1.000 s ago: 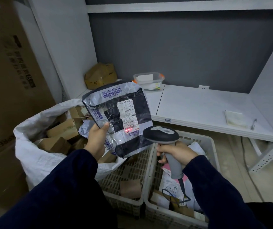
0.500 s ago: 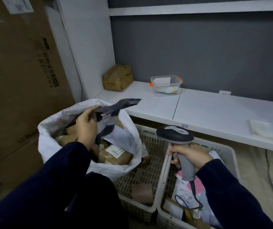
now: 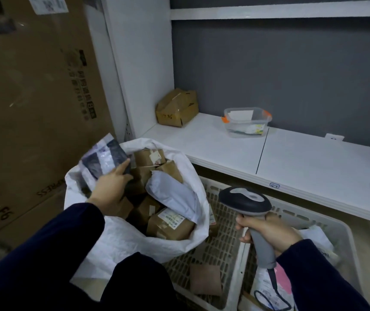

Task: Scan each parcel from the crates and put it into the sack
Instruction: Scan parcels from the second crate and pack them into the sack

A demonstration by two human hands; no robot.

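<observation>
Grey-black mailer (image 3: 103, 158) leaning at the left rim of the sack (image 3: 116, 239), above the boxes (image 3: 170, 225) inside | left hand (image 3: 110, 189) on it (pinching or pushing, can't tell) | right hand (image 3: 269, 230) clasps scanner (image 3: 244, 199) handle | sack looks well filled; parcels (image 3: 205, 281) lie in both crates (image 3: 219, 245), so more to scan.

Layout around the open white woven sack (image 3: 121, 239)
A white slatted plastic crate (image 3: 222, 245) touches the sack's right side, with a second such crate (image 3: 336, 223) further right. Behind the sack runs a long white shelf (image 3: 314, 167), bearing a dented brown cardboard box (image 3: 177, 107) and, further right, a clear plastic tub (image 3: 246, 123). A tall brown cardboard carton (image 3: 33, 108) stands left of the sack. Brown boxed parcels (image 3: 170, 225) lie inside it.
</observation>
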